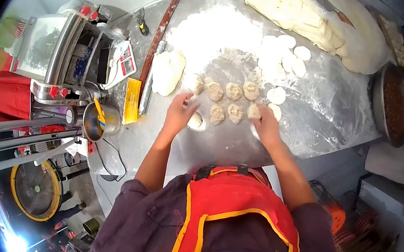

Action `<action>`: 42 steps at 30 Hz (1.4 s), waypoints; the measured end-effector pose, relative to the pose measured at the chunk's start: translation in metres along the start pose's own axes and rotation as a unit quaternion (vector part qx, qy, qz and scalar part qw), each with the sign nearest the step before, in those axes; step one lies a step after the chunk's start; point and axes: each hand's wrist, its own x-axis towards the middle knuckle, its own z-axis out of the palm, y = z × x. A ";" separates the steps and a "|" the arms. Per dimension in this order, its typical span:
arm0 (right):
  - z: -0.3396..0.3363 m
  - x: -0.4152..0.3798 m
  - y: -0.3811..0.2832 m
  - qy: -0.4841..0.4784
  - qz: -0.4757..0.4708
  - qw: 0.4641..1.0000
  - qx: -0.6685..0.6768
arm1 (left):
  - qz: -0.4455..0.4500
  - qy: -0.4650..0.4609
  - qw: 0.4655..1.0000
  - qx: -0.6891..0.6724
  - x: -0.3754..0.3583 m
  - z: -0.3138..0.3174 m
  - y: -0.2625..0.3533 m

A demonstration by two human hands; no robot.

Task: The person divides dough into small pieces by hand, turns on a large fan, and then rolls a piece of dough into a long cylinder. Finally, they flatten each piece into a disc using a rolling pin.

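My left hand (180,113) is over the steel table with thumb and fingers apart. Just above its fingertips sits a lumpy dough piece (196,84), and a flat white dough round (196,121) lies to its right. My right hand (266,125) has its fingers on another lumpy dough piece (254,111) at the right end of the nearer row. A white edge, perhaps a dough round, shows partly beneath that hand. Between my hands, several lumpy dough pieces (234,92) stand in two rows.
Flour (215,28) covers the table's far side. Several dough rounds (299,67), a large dough mass (293,15) and a bowl of brown filling (394,103) are to the right. Leftward are a dough lump (168,73), rods, a yellow scraper (132,100), a scale (125,65) and a roller machine (58,51).
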 end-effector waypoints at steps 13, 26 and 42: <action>-0.068 0.013 0.024 0.092 0.139 0.986 -0.001 | 0.098 0.041 0.991 0.086 -0.032 0.022 -0.016; -0.034 0.011 -0.010 0.056 -0.027 0.994 -0.090 | 0.086 0.009 0.993 0.086 -0.019 0.012 -0.031; 0.039 0.034 -0.076 -0.099 -0.112 0.989 0.018 | -0.034 0.105 0.992 0.068 -0.033 0.026 -0.027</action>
